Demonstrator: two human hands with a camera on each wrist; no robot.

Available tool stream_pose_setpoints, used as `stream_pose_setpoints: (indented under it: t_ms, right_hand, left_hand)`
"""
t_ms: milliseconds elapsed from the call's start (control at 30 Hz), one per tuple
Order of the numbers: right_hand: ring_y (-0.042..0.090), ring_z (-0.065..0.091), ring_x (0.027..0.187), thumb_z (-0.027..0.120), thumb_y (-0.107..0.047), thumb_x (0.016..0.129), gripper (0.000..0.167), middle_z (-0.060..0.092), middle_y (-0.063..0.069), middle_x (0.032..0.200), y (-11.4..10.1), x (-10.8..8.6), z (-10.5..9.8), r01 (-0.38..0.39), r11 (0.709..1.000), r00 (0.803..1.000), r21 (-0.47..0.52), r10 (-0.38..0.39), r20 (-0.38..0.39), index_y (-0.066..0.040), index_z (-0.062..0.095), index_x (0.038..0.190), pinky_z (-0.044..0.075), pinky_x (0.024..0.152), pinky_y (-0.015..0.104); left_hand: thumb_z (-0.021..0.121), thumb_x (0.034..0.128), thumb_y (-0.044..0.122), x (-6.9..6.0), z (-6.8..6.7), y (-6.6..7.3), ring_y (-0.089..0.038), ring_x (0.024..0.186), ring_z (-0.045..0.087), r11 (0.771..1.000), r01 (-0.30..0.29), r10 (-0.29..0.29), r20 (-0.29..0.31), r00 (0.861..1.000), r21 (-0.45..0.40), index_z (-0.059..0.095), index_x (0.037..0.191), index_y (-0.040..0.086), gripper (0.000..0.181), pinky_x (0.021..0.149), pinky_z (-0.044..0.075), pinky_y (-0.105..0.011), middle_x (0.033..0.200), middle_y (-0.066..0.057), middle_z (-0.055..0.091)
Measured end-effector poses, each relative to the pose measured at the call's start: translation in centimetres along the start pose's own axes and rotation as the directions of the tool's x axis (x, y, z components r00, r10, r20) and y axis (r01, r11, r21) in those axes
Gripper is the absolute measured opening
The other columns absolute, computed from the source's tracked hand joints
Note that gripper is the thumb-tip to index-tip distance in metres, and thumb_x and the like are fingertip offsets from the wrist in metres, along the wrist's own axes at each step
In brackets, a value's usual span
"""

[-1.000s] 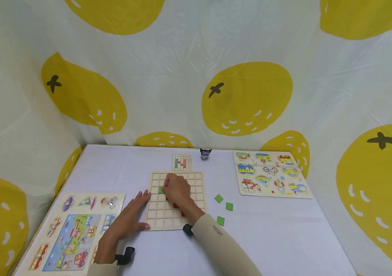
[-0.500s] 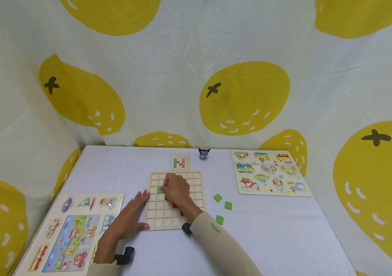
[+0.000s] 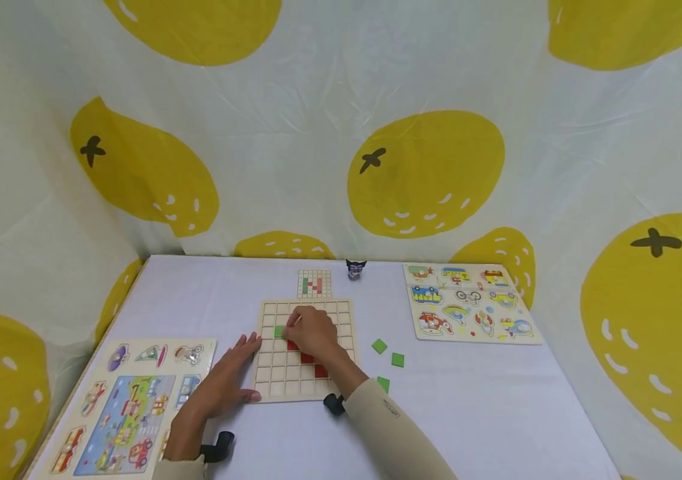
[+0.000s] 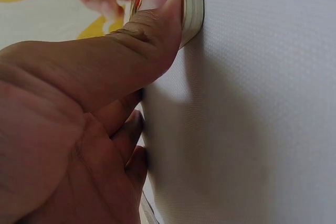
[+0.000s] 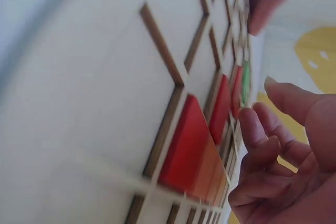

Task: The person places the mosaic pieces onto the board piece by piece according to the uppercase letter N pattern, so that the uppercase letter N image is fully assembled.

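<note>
The wooden grid board [image 3: 270, 390] lies flat, with a green tile [image 3: 279, 331] in its upper-left part and red tiles [image 3: 321, 371] running diagonally down to the right. The left hand [image 3: 223, 380] rests beside the board with fingers extended, fingertips and thumb touching its left edge; in the left wrist view the thumb [image 4: 121, 59] presses on that edge. Over the board, the right hand [image 3: 313, 333] hovers by the green tile. In the right wrist view its thumb and bent fingers [image 5: 262, 124] stand apart, nothing visible between them, beside the green tile [image 5: 245, 82].
Loose green tiles [image 3: 397, 360] lie right of the board. Behind it are a small pattern card [image 3: 315, 283] and a dark-eared figurine [image 3: 355, 269]. Picture puzzle boards lie at the left [image 3: 125, 423] and back right [image 3: 473, 303].
The right hand has drawn slightly back to the right and its fingers have loosened, uncovering more of the green and red tiles. The left hand keeps its place.
</note>
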State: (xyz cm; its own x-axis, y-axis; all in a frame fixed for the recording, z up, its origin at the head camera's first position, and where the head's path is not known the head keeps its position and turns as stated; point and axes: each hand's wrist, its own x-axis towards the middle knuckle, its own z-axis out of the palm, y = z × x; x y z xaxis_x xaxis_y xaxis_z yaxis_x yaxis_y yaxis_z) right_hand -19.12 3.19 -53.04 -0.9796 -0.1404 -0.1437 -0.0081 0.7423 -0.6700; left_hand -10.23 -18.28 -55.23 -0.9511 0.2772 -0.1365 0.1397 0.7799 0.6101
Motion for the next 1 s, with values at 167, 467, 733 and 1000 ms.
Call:
stream_pose_setpoints:
  t_ms: [167, 467, 733, 1000]
  right_hand:
    - [0.013, 0.061, 0.076, 0.083, -0.034, 0.092, 0.018, 0.069, -0.007, 0.085, 1.6, -1.9, -1.9, -0.040, 0.994, 0.999, 0.100, 0.044, -0.031, -0.023, 0.074, 0.101, 0.047, 0.063, 0.028]
    - [0.017, 0.060, 0.083, 0.088, -0.024, 0.086, 0.024, 0.072, -0.001, 0.090, 5.6, -5.6, -5.7, -0.071, 0.981, 0.977, 0.183, 0.105, -0.188, -0.017, 0.076, 0.106, 0.045, 0.066, 0.030]
    - [0.026, 0.066, 0.098, 0.090, -0.025, 0.084, 0.036, 0.072, 0.006, 0.113, 9.7, -6.7, -7.7, -0.245, 0.966, 0.928, 0.080, 0.258, -0.270, -0.019, 0.075, 0.116, 0.052, 0.077, 0.039]
    - [0.023, 0.060, 0.089, 0.088, -0.024, 0.085, 0.037, 0.068, 0.006, 0.105, 11.4, -6.5, -8.3, -0.309, 0.951, 0.929, -0.022, 0.297, -0.220, -0.018, 0.074, 0.118, 0.045, 0.067, 0.032]
  left_hand:
    - [0.096, 0.0725, 0.015, 0.1, 0.1, 0.1, -0.039, 0.166, 0.013, 1.000, 0.009, -0.009, 0.011, 1.000, -0.001, 0.029, 0.169, 0.011, 0.117, 0.136, 0.014, -0.059, 0.178, -0.011, 0.021]
    - [0.096, 0.0715, 0.014, 0.0, 0.2, -0.1, -0.041, 0.165, 0.017, 1.000, -0.020, 0.020, -0.004, 1.000, 0.005, 0.031, 0.167, 0.009, 0.116, 0.135, 0.016, -0.061, 0.177, -0.013, 0.024]
    - [0.096, 0.0714, 0.013, -0.1, 0.0, 0.0, -0.040, 0.166, 0.015, 1.000, -0.010, 0.010, -0.007, 1.000, 0.003, 0.032, 0.167, 0.008, 0.115, 0.136, 0.015, -0.059, 0.177, -0.013, 0.025]
    - [0.096, 0.0717, 0.015, -0.1, -0.1, 0.0, -0.039, 0.166, 0.015, 1.000, -0.023, 0.023, -0.003, 1.000, 0.003, 0.032, 0.167, 0.007, 0.115, 0.135, 0.014, -0.059, 0.177, -0.013, 0.025]
